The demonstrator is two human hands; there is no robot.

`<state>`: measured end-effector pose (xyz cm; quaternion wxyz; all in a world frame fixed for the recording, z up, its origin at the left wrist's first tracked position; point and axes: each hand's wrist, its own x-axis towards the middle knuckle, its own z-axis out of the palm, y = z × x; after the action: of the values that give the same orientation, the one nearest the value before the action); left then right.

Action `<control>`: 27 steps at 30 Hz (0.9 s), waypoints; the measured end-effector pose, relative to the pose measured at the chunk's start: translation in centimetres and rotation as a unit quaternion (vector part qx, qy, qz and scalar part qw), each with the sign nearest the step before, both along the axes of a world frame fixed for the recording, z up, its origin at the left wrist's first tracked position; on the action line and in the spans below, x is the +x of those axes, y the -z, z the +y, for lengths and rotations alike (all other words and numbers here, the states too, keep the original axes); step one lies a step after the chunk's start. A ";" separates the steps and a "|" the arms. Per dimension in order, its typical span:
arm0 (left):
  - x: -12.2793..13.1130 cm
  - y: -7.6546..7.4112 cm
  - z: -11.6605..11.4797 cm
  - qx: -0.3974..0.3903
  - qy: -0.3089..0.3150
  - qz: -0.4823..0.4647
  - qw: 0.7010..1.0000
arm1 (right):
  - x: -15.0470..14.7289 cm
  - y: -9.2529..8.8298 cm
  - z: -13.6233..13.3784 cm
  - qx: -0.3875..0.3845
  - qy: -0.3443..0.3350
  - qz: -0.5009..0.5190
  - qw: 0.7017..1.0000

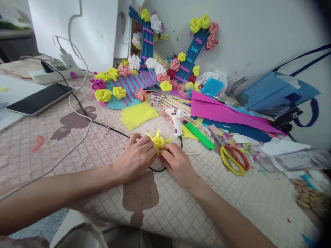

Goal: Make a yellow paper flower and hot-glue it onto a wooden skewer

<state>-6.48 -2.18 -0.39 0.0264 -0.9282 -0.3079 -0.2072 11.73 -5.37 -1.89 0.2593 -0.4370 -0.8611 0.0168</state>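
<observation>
Between both hands is a yellow paper flower (pixel 158 142) with pointed petals spread at its top. My left hand (pixel 138 155) grips its left side, fingers curled. From the right, my right hand (pixel 177 162) pinches its edge; the fingertips are partly hidden behind the petals. Just beyond the right hand a white hot glue gun (pixel 176 120) stands on the table, its black cord running down behind the hands. A stack of yellow crepe paper sheets (pixel 138 114) lies past the left hand.
Flower-covered blue cardboard pieces (pixel 147 41) lean on the wall. To the right lie a green marker (pixel 199 135), scissors (pixel 234 158), magenta paper (pixel 227 112) and scraps. A tablet (pixel 40 99), a power strip (pixel 55 74) and a white cable (pixel 80 143) occupy the left.
</observation>
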 end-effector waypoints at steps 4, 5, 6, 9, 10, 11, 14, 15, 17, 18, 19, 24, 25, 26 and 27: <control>0.0 0.1 0.1 0.006 0.002 -0.004 1.000 | 0.0 0.0 0.1 -0.002 0.008 -0.007 1.000; -0.1 0.1 0.1 0.008 0.004 -0.005 1.000 | 0.0 0.0 0.1 0.001 0.009 -0.010 1.000; -0.1 0.1 0.1 0.009 0.008 -0.007 1.000 | 0.0 0.0 0.1 0.004 0.009 -0.013 1.000; -0.2 0.0 0.1 0.009 0.016 -0.013 1.000 | 0.0 0.0 0.1 0.011 0.006 -0.020 1.000; -0.2 0.0 0.1 0.008 0.017 -0.012 1.000 | 0.0 0.0 0.1 0.011 0.005 -0.020 1.000; -0.2 0.0 0.1 0.009 0.016 -0.010 1.000 | 0.0 0.0 0.1 0.010 0.005 -0.017 1.000; -0.3 0.2 0.1 0.016 0.012 0.000 1.000 | 0.0 0.0 0.0 0.004 0.011 0.006 1.000; -0.3 0.3 0.1 0.019 0.011 0.004 1.000 | 0.0 0.1 0.0 0.002 0.014 0.014 1.000; -0.3 0.5 0.1 0.026 0.007 0.012 1.000 | 0.0 0.1 0.0 0.000 0.016 0.020 1.000; -0.3 0.5 0.1 0.030 0.005 0.016 0.999 | 0.0 0.1 0.0 0.001 0.016 0.018 1.000; -0.3 0.6 0.1 0.034 0.002 0.017 0.999 | 0.0 0.1 0.0 0.002 0.015 0.014 1.000; -0.2 0.3 -0.1 0.034 -0.010 0.004 0.999 | 0.0 0.1 0.1 0.013 0.022 -0.010 1.000; -0.1 0.2 -0.1 0.032 -0.011 0.000 0.999 | 0.0 0.1 0.1 0.014 0.024 -0.012 1.000; -0.1 0.2 0.0 0.032 -0.009 -0.003 0.999 | 0.0 0.1 0.1 0.015 0.025 -0.014 0.999; -0.1 0.2 0.0 0.034 -0.007 -0.005 0.999 | 0.0 0.1 0.1 0.015 0.026 -0.015 0.999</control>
<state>-6.56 -2.18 -0.55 0.0575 -0.9233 -0.3078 -0.2224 11.74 -5.24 -2.00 0.2530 -0.4556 -0.8534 -0.0093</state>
